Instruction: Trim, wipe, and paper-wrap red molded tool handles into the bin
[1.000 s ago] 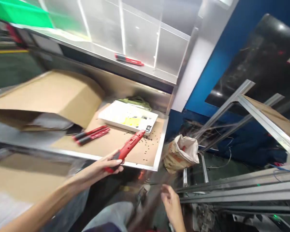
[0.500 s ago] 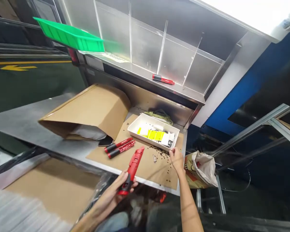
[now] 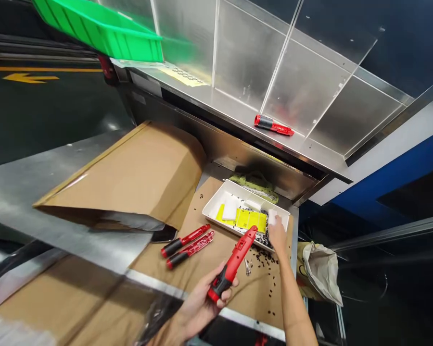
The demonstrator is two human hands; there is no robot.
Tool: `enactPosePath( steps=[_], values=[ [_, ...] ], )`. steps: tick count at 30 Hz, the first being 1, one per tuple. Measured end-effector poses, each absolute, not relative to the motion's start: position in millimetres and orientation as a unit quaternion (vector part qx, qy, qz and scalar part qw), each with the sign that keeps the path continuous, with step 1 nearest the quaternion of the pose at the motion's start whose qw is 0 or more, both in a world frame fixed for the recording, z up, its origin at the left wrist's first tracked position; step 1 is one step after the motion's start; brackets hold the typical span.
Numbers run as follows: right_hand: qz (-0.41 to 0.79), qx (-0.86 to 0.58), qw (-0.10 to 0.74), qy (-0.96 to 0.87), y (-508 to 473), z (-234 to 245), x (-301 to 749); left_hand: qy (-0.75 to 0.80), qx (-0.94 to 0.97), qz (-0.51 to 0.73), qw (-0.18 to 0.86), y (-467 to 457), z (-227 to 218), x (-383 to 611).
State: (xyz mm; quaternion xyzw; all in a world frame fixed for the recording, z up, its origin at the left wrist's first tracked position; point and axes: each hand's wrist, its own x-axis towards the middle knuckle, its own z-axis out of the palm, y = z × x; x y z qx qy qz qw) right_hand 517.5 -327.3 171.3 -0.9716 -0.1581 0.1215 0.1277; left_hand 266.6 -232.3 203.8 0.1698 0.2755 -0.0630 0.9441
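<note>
My left hand grips the handle of a red cordless rotary tool over the cardboard sheet, its tip pointing toward the tray. My right hand reaches over the near rim of a white tray, fingertips against a small white piece. Yellow sheets and black bits lie in the tray. Dark bits and small metal pins are scattered on the cardboard. Two red-and-black tools lie left of my hands.
A folded cardboard sheet rests on the steel bench at left. Above stands a steel shelf with clear dividers, holding another red-and-black tool. A green tray hangs at top left. A paper sack sits right of the bench.
My right hand has risen from beside the bench to the tray and now reaches over its rim. The red tool stays in my left hand, and the view has steadied onto the bench.
</note>
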Motion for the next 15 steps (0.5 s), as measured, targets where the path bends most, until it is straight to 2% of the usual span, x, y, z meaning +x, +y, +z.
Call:
enactPosePath(
  steps=[5,7,11,15],
  values=[
    [0.016,-0.892,0.301,-0.337,-392.7,203.9,464.6,0.265,0.103,-0.153,0.946,-229.4,211.1,295.9],
    [-0.041,-0.866,0.304,-0.395,-406.2,208.8,441.0,0.246,0.099,-0.198,0.944,-231.5,212.7,306.1],
    [-0.171,-0.876,0.258,-0.370,-414.3,210.6,417.1,0.216,0.138,-0.259,0.931,-237.6,213.9,320.7],
    [-0.167,-0.843,0.245,-0.448,-420.4,209.1,405.7,0.210,0.207,-0.277,0.914,-245.3,215.9,326.4]
  ],
)
